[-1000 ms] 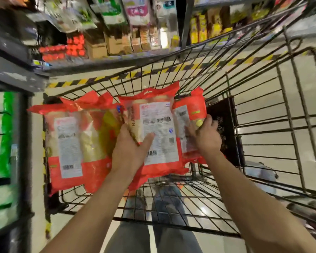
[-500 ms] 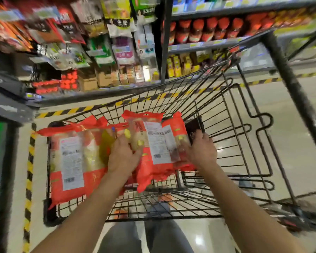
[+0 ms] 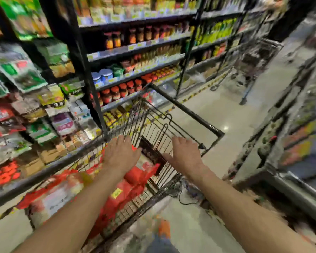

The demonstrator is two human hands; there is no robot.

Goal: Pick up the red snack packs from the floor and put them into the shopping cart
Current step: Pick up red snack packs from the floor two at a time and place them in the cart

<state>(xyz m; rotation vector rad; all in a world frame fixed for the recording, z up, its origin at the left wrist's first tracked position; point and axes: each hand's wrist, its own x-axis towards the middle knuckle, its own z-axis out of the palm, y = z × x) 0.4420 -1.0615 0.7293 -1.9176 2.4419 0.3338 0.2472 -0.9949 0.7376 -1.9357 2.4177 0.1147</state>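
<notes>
both released, our left hand (image 3: pixel 121 154) and right hand (image 3: pixel 185 156) hover over the shopping cart (image 3: pixel 188 110), red snack packs (image 3: pixel 135 177) lying corralled inside.

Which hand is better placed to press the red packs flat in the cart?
Probably left: the left hand is open directly over the red snack packs; the right hand is over the cart's wire side.

Bare left hand (image 3: pixel 121 154), right hand (image 3: pixel 185 156), forearms (image 3: pixel 84 203); blue-grey trousers (image 3: pixel 161 246); orange shoe (image 3: pixel 164 228).
</notes>
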